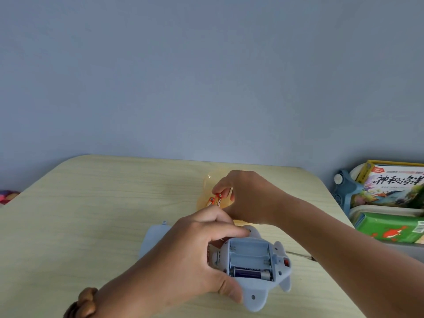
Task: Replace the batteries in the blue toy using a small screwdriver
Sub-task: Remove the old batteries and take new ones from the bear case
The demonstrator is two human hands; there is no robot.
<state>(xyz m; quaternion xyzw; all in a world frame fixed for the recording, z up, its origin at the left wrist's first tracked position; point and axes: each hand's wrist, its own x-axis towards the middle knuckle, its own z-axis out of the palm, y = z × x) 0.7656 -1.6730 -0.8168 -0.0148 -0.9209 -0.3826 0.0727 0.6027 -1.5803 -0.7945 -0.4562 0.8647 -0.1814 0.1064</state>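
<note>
My left hand [195, 253] clamps the light, rigid blue plastic toy [254, 271] belly-up on the pale wooden surface [91, 214], while beyond it my right hand [247, 198] pinches slippery orange batteries [214, 201] mid-barrel.

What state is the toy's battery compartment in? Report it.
Open and partly filled: the battery compartment has no cover, one dark battery sits in the nearest slot, other slots empty.

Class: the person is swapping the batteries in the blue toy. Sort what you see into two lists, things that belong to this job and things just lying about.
Belongs to the job:
blue toy
orange batteries
dark battery
battery cover
screwdriver
yellow dish

Just lying about:
picture book
green box
wooden bracelet
</note>
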